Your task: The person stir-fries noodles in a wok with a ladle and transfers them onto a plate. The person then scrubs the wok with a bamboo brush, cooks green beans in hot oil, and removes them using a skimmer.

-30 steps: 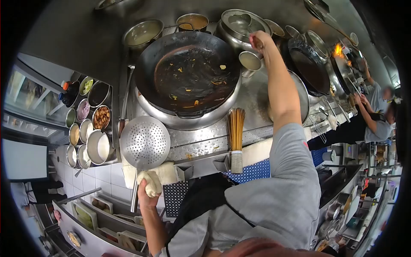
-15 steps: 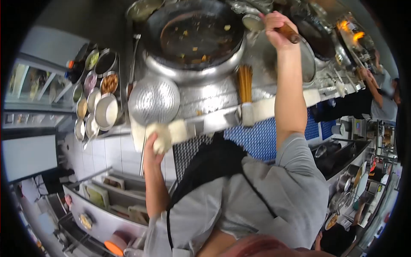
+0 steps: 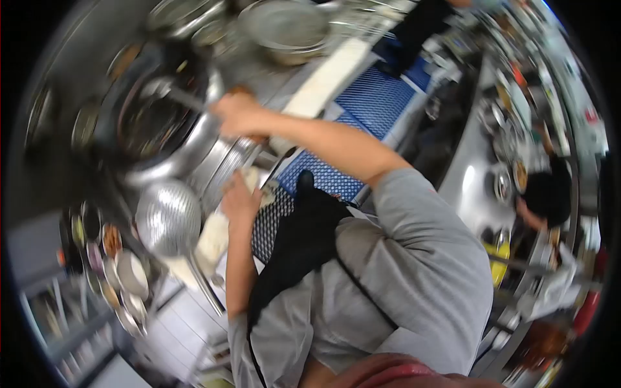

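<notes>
My right hand (image 3: pixel 242 115) is closed round the handle of a ladle, held over the near rim of a dark wok (image 3: pixel 107 129). The blurred bowl of the ladle (image 3: pixel 155 88) is inside the wok, above its dark, wet-looking bottom. My left hand (image 3: pixel 240 199) grips a white cloth (image 3: pixel 251 176) at the front edge of the stove; part of the cloth is hidden by the fingers. Left of that hand lies a round perforated skimmer (image 3: pixel 168 213), its metal handle (image 3: pixel 206 284) sticking out past the counter edge. Another pale cloth (image 3: pixel 213 239) lies beside it.
Several small metal tubs (image 3: pixel 132 275) with ingredients stand at the left. A wide metal pan (image 3: pixel 284 29) sits beyond the wok. A blue mat (image 3: pixel 323 171) covers the floor by the stove. One co-worker (image 3: pixel 550 194) in black is at the far right counter.
My view has turned, so the stove now slants to the left. My right hand has brought the ladle into the wok from its right side. The left hand has moved right along the stove edge.
</notes>
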Motion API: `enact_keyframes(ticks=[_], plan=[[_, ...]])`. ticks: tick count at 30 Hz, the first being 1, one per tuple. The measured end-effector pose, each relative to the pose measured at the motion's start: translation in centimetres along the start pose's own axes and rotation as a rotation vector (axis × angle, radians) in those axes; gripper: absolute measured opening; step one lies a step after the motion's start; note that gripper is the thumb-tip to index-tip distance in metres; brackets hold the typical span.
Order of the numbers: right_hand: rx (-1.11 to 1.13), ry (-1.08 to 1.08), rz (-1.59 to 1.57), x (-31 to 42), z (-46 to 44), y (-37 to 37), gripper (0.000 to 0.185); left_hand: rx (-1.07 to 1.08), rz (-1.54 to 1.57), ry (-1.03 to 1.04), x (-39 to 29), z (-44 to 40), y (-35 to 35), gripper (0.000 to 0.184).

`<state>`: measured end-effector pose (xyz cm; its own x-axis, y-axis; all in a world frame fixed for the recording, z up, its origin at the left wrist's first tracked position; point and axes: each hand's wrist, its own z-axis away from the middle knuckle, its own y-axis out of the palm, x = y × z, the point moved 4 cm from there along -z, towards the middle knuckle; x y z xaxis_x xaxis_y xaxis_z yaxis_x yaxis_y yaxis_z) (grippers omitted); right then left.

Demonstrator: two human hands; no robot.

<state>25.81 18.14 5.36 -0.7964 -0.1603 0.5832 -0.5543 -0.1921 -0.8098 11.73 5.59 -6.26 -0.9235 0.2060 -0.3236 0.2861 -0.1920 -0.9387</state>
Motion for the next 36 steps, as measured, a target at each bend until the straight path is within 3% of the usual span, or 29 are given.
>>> enact_keyframes(ticks=[2, 4, 6, 8, 10, 12, 13, 14, 15, 17, 18, 19, 21, 23, 26, 28, 29, 30, 33, 36], plan=[[-0.005, -0.034, 0.117, 2.0, 2.4, -1.3, 0.044, -0.063, -0.100, -0.012, -0.2, 0.6, 0.5, 0.085], [-0.001, 0.007, 0.139, 1.8, 2.0, -1.1, 0.034, -0.016, -0.085, 0.001, -0.8, 0.7, -0.5, 0.092], [-0.035, -0.084, 0.057, -0.2, -0.4, 0.8, 0.040, -0.030, -0.085, -0.034, -1.5, 0.8, -1.9, 0.092], [-0.068, -0.058, -0.073, 0.3, 3.7, -2.9, 0.044, -0.107, -0.073, -0.033, -1.2, 1.1, -3.4, 0.087], [-0.152, -0.068, -0.117, -2.3, 6.9, -5.6, 0.045, -0.271, -0.054, 0.065, 1.7, 0.5, -4.6, 0.077], [-0.225, -0.106, -0.133, -6.1, 9.9, -8.1, 0.046, -0.466, 0.121, -0.033, 2.5, 0.8, -8.4, 0.057], [-0.311, -0.118, -0.163, -9.2, 11.5, -8.8, 0.047, -0.684, 0.124, -0.011, 1.9, 1.6, -10.6, 0.050], [-0.392, -0.135, -0.188, -12.7, 13.2, -9.3, 0.047, -0.908, -0.076, 0.135, 4.4, 0.8, -11.7, 0.047], [-0.433, -0.070, -0.158, -15.8, 15.4, -10.4, 0.046, -0.930, 0.003, 0.023, 2.0, 1.4, -14.3, 0.045], [-0.488, 0.084, -0.207, -21.3, 20.6, -13.1, 0.045, -1.085, 0.204, 0.068, -1.4, 0.8, -18.2, 0.036], [-0.501, 0.174, -0.286, -24.0, 23.2, -14.3, 0.044, -1.143, 0.141, 0.136, -3.9, 0.5, -19.9, 0.035], [-0.534, 0.279, -0.295, -27.2, 25.6, -14.7, 0.044, -1.159, 0.239, 0.081, -7.9, 0.6, -21.2, 0.020], [-0.627, 0.422, -0.248, -33.6, 30.1, -14.4, 0.044, -1.306, 0.183, 0.438, -13.8, -1.4, -22.7, 0.028], [-0.660, 0.537, -0.152, -37.0, 34.4, -14.8, 0.042, -1.306, 0.112, 0.534, -19.7, -3.2, -22.8, 0.005], [-0.505, 0.768, -0.154, -39.3, 38.8, -15.2, 0.037, -1.192, 0.176, 0.714, -24.6, -7.4, -20.4, 0.006], [-0.483, 0.807, -0.178, -40.8, 40.3, -14.3, 0.035, -1.046, 0.273, 0.769, -27.7, -9.8, -18.6, 0.011], [-0.472, 0.789, -0.178, -41.2, 40.7, -14.0, 0.035, -0.995, 0.327, 0.713, -28.8, -11.5, -17.6, 0.010], [-0.505, 0.743, -0.177, -42.2, 40.7, -13.1, 0.036, -0.989, 0.310, 0.777, -30.9, -12.3, -17.2, 0.009], [-0.324, 0.736, -0.266, -43.0, 39.8, -12.6, 0.036, -0.920, 0.304, 0.884, -36.7, -14.7, -15.8, 0.007], [-0.353, 0.640, -0.300, -43.6, 37.9, -12.6, 0.043, -0.700, 0.345, 0.829, -40.4, -17.0, -14.4, 0.008]])
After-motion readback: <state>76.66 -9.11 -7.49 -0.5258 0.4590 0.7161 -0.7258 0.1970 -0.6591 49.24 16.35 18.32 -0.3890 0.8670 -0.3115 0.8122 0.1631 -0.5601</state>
